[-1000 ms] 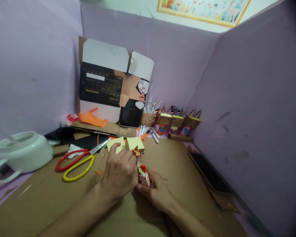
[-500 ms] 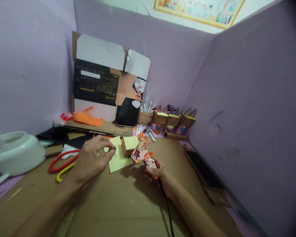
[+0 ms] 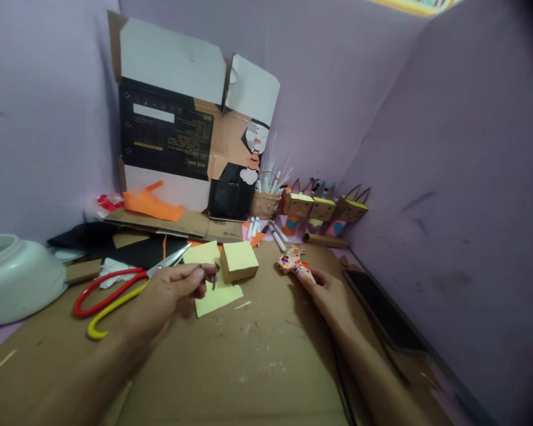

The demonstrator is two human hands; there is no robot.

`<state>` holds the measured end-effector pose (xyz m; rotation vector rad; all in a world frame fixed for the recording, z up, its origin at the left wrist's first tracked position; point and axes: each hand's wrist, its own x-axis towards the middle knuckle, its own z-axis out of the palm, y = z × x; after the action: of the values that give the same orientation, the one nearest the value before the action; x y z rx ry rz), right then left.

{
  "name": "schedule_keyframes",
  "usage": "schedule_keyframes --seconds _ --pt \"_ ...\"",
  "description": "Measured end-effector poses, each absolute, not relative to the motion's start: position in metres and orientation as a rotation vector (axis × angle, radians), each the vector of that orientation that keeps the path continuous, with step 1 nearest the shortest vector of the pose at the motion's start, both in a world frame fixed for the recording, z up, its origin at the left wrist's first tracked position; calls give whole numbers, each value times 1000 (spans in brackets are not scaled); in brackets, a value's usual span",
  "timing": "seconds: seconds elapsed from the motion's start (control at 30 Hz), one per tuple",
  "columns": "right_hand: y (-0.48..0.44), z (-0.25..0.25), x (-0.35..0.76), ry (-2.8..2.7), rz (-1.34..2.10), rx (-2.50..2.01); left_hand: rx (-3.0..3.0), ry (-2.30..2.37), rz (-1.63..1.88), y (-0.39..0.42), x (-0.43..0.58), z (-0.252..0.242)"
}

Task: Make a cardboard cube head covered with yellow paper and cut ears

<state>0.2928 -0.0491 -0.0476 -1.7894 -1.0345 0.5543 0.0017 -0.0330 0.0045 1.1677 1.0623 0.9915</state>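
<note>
My left hand [image 3: 175, 290] pinches a small dark piece [image 3: 214, 276] between thumb and fingertips; its kind is too small to make out. It hovers over pale yellow paper [image 3: 215, 302] on the cardboard surface. Just right of the fingertips sits a small cardboard box [image 3: 240, 261] with a yellow top. My right hand [image 3: 326, 293] is closed around a flower-patterned glue gun [image 3: 295, 264], whose black cord runs down toward the front. The gun's nozzle end points away and left, apart from the box.
Scissors [image 3: 109, 290] with red and yellow handles lie left, beside a white pot [image 3: 20, 284]. Markers [image 3: 278, 236], a pen basket [image 3: 265, 204] and several cardboard animal figures [image 3: 299, 205] stand at the back. A dark phone-like slab [image 3: 386, 310] lies along the right wall.
My right hand has carried the glue gun right, away from the box. My left hand, still pinching the dark piece, has turned and shifted slightly toward the box. The view has tilted down.
</note>
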Motion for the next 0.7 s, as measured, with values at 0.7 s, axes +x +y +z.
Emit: schedule_keyframes --seconds 0.7 --pt "-68 -36 277 -1404 -152 -1592 452 949 621 -43 14 -23"
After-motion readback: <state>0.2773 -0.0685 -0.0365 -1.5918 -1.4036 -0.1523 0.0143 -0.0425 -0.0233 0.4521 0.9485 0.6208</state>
